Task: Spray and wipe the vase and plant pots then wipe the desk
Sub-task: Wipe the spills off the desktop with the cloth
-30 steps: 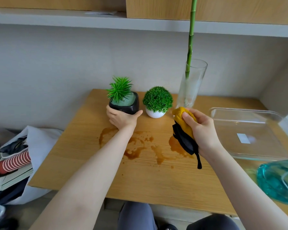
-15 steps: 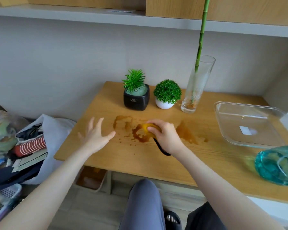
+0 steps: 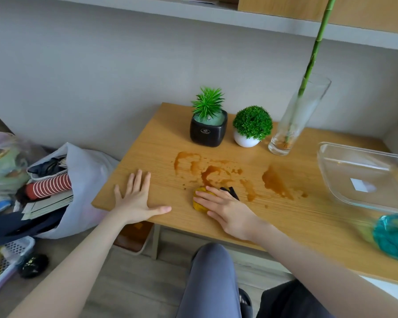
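On the wooden desk (image 3: 292,216), my left hand (image 3: 137,198) flat, fingers spread, holding nothing, my right hand (image 3: 223,206) pressing the yellow cloth (image 3: 199,204) with straight fingers, beside brown spill (image 3: 216,173)

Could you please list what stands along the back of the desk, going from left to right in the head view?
Black square pot → white round pot → glass vase holding a green stalk → clear glass dish at the far right.
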